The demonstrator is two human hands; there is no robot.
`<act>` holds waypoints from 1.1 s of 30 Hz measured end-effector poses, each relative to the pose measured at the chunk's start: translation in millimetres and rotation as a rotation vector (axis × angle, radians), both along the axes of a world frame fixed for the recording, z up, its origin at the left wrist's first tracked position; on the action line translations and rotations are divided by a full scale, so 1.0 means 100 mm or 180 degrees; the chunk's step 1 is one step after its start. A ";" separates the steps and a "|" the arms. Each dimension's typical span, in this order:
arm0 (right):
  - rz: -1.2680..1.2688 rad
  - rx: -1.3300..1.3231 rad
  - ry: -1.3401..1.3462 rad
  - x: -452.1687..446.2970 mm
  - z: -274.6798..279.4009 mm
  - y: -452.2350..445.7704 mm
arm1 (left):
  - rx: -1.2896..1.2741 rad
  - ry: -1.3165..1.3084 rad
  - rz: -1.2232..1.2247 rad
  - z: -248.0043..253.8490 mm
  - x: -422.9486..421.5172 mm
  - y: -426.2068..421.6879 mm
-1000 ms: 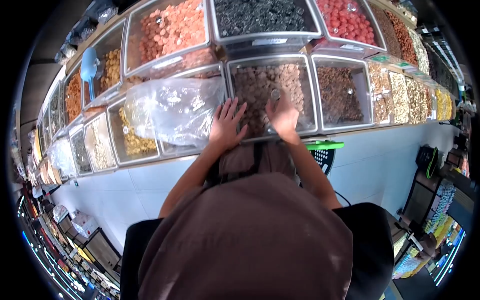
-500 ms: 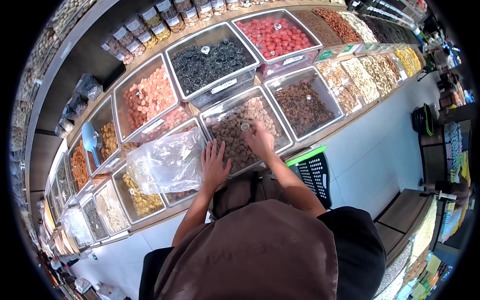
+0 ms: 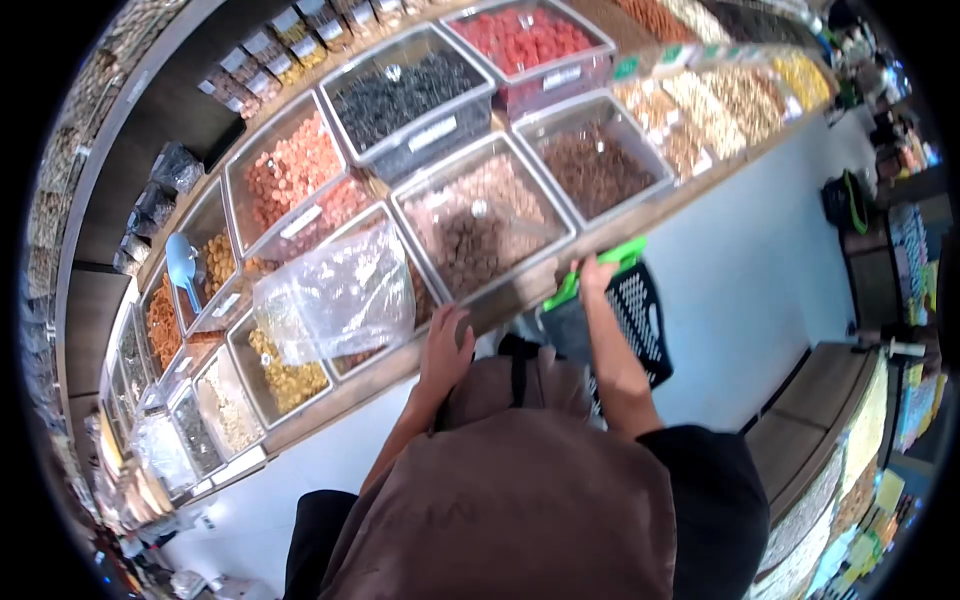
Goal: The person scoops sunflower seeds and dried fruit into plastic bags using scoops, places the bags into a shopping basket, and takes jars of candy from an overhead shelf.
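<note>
My right hand (image 3: 598,278) is closed on the bright green rim or handle of a black perforated shopping basket (image 3: 638,315), at the counter's front edge. My left hand (image 3: 447,348) is at the same edge with its thumb apart from the fingers, holding nothing. Just beyond it stands a lidded clear bin (image 3: 478,225) of brown and pinkish pieces, its lid knob showing. To the left, a crumpled clear plastic bag (image 3: 340,295) lies over neighbouring bins. A bin of dark brown dried food (image 3: 595,165) stands to the right.
Farther back are bins of orange-pink pieces (image 3: 292,170), black dried fruit (image 3: 405,95) and red fruit (image 3: 525,42). A blue scoop (image 3: 182,268) lies on a bin at left. Labelled jars (image 3: 290,45) line the back. Tiled floor (image 3: 730,280) runs along the right.
My right hand has left the bin's lid knob and moved down right to the basket's green edge. My left hand has drawn back from the bin to the counter edge.
</note>
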State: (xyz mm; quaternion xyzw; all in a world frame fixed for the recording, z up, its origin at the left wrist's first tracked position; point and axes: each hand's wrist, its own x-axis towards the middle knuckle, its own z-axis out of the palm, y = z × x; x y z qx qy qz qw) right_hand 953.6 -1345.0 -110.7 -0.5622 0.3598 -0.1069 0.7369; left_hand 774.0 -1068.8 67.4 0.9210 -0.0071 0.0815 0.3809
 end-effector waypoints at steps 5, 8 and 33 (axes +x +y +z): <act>0.0296 0.0135 0.0255 -0.19 0.02 0.00 | -0.0608 0.0442 -0.0142 -0.13 -0.34 -0.13; 0.0937 -0.0137 0.0384 -0.68 0.29 0.00 | -0.0716 0.1006 -0.0180 -0.39 -0.64 -0.31; 0.2700 -0.2183 0.0960 -2.32 0.70 -2.00 | 0.1502 0.0494 -0.2756 -0.73 0.22 -3.07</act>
